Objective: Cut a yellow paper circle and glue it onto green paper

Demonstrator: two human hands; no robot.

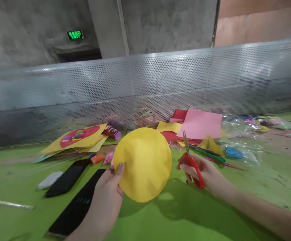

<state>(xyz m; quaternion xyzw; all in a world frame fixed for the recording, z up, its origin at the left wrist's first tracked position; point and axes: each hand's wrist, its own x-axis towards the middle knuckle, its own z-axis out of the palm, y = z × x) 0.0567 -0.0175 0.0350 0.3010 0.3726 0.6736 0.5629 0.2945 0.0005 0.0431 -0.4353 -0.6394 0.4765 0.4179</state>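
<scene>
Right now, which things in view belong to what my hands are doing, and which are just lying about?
In use: yellow paper circle, in your left hand; red-handled scissors, in your right hand.

Apparently just lying about: dark phone; phone showing digits; yellow card with a red heart; purple tube; pink sheet.

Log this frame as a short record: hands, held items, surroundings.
left_hand: left hand grips yellow paper circle by its edge
right_hand: right hand holds red-handled scissors, blades up
contact: scissors apart from circle
surface: green tabletop
left_side: black phone, heart-decorated yellow sheet
behind: pink sheet, perforated metal panel
</scene>
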